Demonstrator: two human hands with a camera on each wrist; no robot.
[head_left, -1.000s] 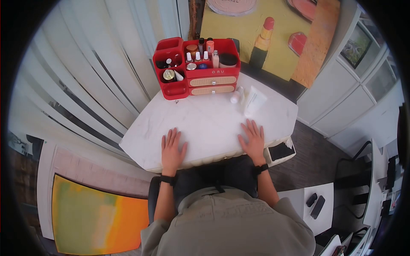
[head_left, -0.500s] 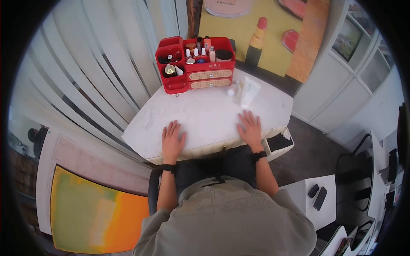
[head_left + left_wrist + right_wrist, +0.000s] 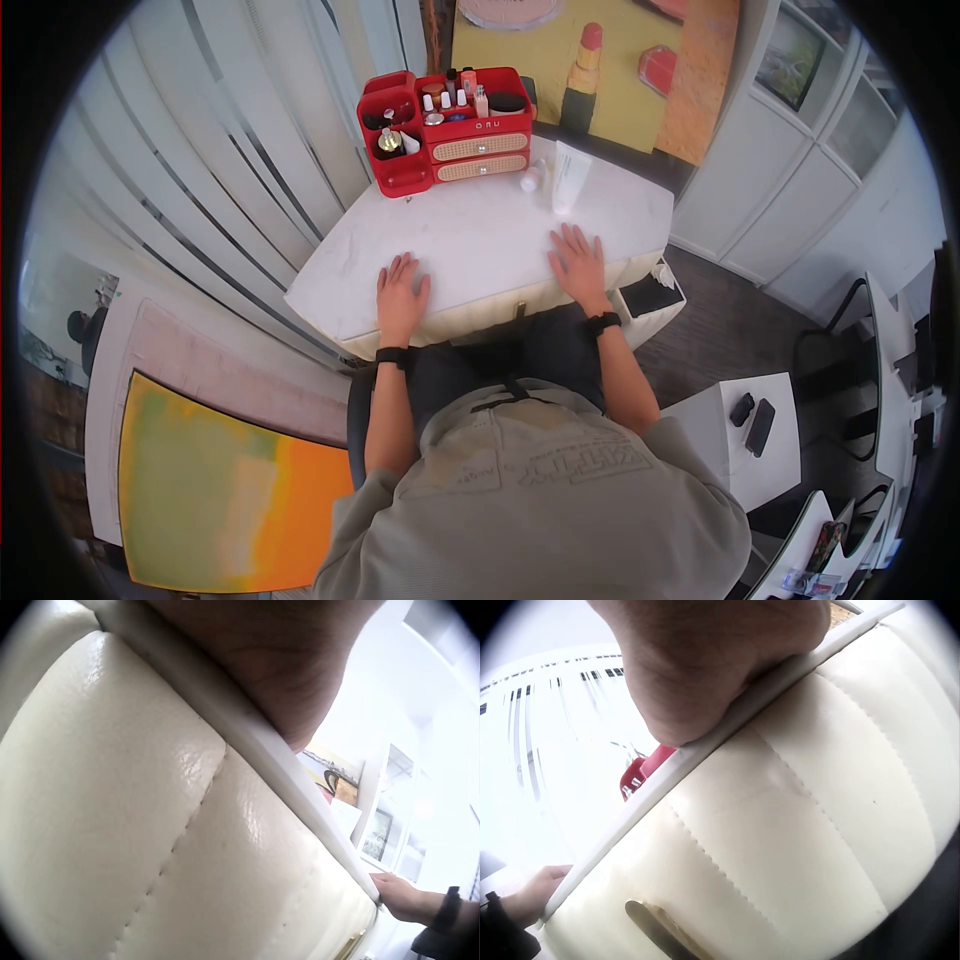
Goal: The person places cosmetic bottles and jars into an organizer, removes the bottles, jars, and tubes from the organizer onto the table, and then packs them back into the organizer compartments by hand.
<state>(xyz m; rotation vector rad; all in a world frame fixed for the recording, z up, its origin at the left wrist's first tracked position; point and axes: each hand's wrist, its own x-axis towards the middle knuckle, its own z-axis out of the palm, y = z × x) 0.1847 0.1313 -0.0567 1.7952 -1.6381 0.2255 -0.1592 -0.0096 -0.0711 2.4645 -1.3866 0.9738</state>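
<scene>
On the white tabletop (image 3: 470, 240) both hands rest palm down near the front edge. The left hand (image 3: 401, 300) lies at the left with its fingers extended; the right hand (image 3: 580, 268) lies at the right, fingers spread, holding nothing. Just beyond the right hand stands a white tube (image 3: 570, 180), with a small pale bottle (image 3: 532, 178) beside it. A red organizer (image 3: 480, 129) with bottles and two woven-front drawers stands at the back. In the left wrist view the left hand (image 3: 277, 667) leans over the table edge; the right wrist view shows the right hand (image 3: 720, 667) likewise.
An open drawer (image 3: 650, 298) juts out at the table's right. A lipstick painting (image 3: 630, 90) stands behind the table. White blinds (image 3: 230, 130) hang at the left, above an orange and green painting (image 3: 220, 490). Dark items (image 3: 760, 428) lie on a white cabinet (image 3: 785, 470) at lower right.
The head view has shifted, so the table and the organizer appear higher in the picture. Both hands stay resting on the tabletop.
</scene>
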